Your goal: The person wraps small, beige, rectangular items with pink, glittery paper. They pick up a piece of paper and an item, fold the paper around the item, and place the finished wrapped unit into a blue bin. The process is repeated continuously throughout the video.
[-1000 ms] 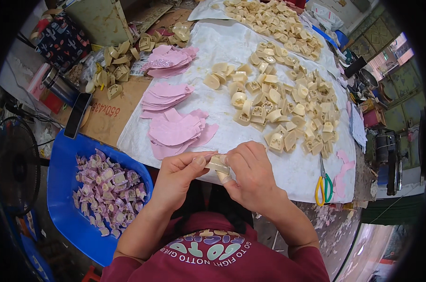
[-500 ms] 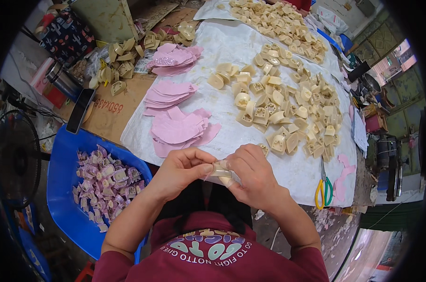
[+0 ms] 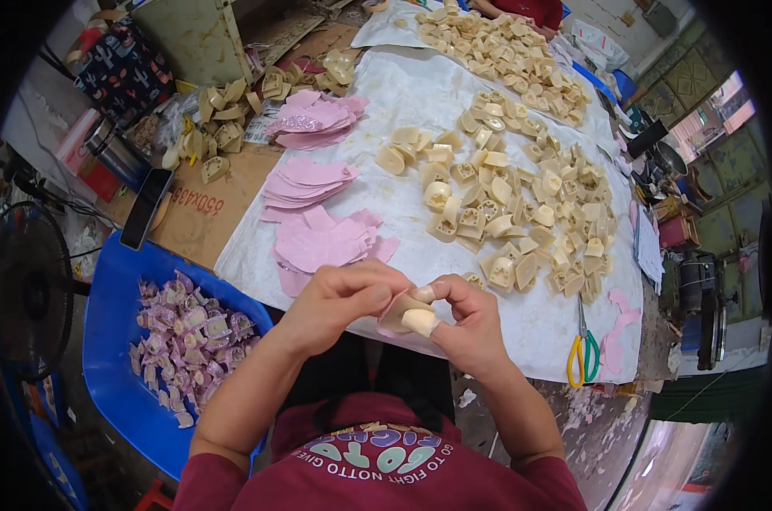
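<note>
You have one view only, from the camera on your head, tilted steeply down and forward over your chest. Your hands sit close, low in the centre of the frame; the white-covered table (image 3: 488, 281) runs away toward the top, and the fisheye bends everything near the rim.

Bright, even daylight; sharp centre, fisheye bending, black corners.

A flat brown cardboard sheet (image 3: 200, 215), printed in dark characters, is seen left of the white work cloth. A dark phone (image 3: 146, 208), its screen blank, is laid across the sheet's left edge. Farther left, a cactus-patterned black pouch (image 3: 120, 70) is visible.
</note>
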`<state>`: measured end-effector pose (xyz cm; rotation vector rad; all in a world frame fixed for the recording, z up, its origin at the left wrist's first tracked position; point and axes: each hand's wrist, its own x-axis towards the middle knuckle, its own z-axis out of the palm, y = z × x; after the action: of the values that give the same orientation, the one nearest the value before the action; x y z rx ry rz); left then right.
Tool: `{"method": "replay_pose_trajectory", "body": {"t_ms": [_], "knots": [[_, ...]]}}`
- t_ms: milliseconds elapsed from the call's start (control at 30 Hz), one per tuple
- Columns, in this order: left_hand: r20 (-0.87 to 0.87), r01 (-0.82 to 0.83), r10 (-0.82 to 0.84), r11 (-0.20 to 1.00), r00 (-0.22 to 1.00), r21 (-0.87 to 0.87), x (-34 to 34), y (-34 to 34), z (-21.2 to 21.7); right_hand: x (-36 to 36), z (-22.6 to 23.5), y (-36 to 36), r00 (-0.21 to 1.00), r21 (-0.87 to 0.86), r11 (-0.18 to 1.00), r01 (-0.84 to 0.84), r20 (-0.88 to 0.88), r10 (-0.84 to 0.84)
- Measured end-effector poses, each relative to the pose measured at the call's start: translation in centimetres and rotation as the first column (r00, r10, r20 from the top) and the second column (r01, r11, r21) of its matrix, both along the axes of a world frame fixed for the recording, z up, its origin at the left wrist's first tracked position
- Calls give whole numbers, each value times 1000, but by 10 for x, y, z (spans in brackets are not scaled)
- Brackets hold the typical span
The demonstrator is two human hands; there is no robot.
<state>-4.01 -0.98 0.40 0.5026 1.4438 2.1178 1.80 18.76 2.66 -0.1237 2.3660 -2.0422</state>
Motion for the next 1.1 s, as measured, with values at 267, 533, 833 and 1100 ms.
{"method": "replay_pose_trajectory", "body": {"t_ms": [267,533,833,1100], "knots": [[-473,-265,181,957,863,-118,12,2,6,1,10,-15,996,46,997,58,66,-61],[-669,-337,119,918,734,-207,8,-2,19,-2,14,-14,997,122,992,-23,73,14],[-262,-191,208,978,942,89,33,-14,15,-3,39,-1,827,469,881,59,-517,220],[-664,-304,290,948,689,98,41,-7,26,20,4,-9,989,-678,734,46,135,63]]}}
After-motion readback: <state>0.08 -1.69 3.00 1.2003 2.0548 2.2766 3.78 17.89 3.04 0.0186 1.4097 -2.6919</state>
